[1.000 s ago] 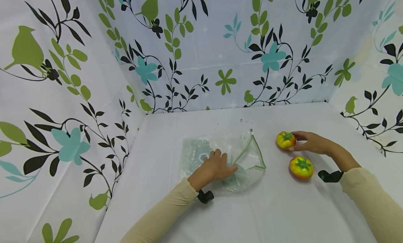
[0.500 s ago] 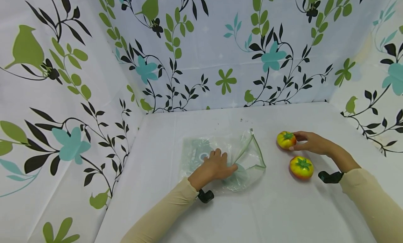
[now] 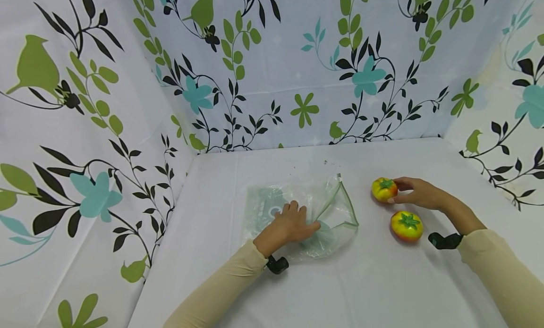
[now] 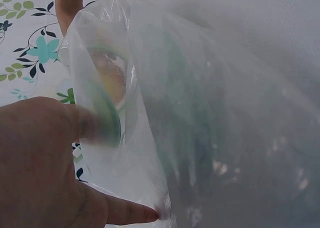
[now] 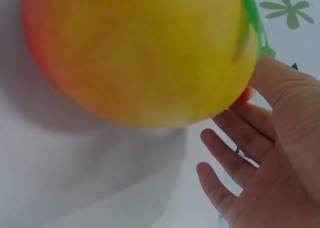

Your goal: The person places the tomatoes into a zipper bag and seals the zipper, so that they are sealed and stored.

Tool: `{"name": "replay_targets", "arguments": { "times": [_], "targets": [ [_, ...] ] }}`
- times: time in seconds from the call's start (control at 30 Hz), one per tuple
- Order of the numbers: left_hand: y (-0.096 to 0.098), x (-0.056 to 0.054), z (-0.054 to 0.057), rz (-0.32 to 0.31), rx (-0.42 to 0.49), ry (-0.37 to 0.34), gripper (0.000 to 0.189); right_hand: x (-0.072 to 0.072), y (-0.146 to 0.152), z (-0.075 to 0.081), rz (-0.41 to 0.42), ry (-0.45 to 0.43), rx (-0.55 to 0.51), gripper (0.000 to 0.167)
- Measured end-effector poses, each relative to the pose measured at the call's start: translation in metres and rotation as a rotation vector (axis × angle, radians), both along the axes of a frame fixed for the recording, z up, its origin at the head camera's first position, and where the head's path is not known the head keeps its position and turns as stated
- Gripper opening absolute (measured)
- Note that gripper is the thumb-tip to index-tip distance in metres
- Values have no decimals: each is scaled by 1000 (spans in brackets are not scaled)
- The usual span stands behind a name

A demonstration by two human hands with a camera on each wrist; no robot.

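Nearest me on my head feed, 2 cream sleeves enter from the bottom: the left sleeve (image 3: 216,290) at lower centre, the right sleeve (image 3: 505,271) at lower right, each with a black wrist camera (image 3: 445,239) at its cuff. I see the white counter (image 3: 361,281) running from the bottom edge up past the middle of the frame.

At the centre, the left hand (image 3: 291,226) rests on a clear plastic bag (image 3: 308,198), its fingers relaxed and spread, its thumb by the green strip at the bag's right side. My left wrist feed looks across the filmy plastic.

Right of centre, the nearer fruit (image 3: 407,226), yellow and red with a green leafy cap, sits on the counter; it fills the upper left of my right wrist feed. Just above it, the right hand (image 3: 425,194) grasps the matching farther fruit (image 3: 384,190) between thumb and fingers. I cannot tell whether that fruit touches the counter.

Farthest off, patterned cloth (image 3: 263,125) with leaves, birds and flowers spans the top.
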State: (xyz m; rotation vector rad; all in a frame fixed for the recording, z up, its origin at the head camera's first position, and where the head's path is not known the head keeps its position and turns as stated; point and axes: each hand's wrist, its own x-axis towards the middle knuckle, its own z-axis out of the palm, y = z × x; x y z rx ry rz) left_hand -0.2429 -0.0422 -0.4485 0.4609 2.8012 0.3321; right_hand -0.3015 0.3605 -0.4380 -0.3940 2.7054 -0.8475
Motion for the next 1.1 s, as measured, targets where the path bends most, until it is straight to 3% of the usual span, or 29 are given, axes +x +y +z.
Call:
{"name": "replay_targets", "arguments": {
  "times": [0.47,0.7,1.1],
  "targets": [
    [-1,2,-1,1,39,21,74,15,-32,20,76,79,-11,78],
    [-2,1,-1,4,26,18,75,23,-58,31,112,72,3,78],
    [0,1,-1,12,9,20,76,27,-86,28,198,25,12,78]
  ]
}}
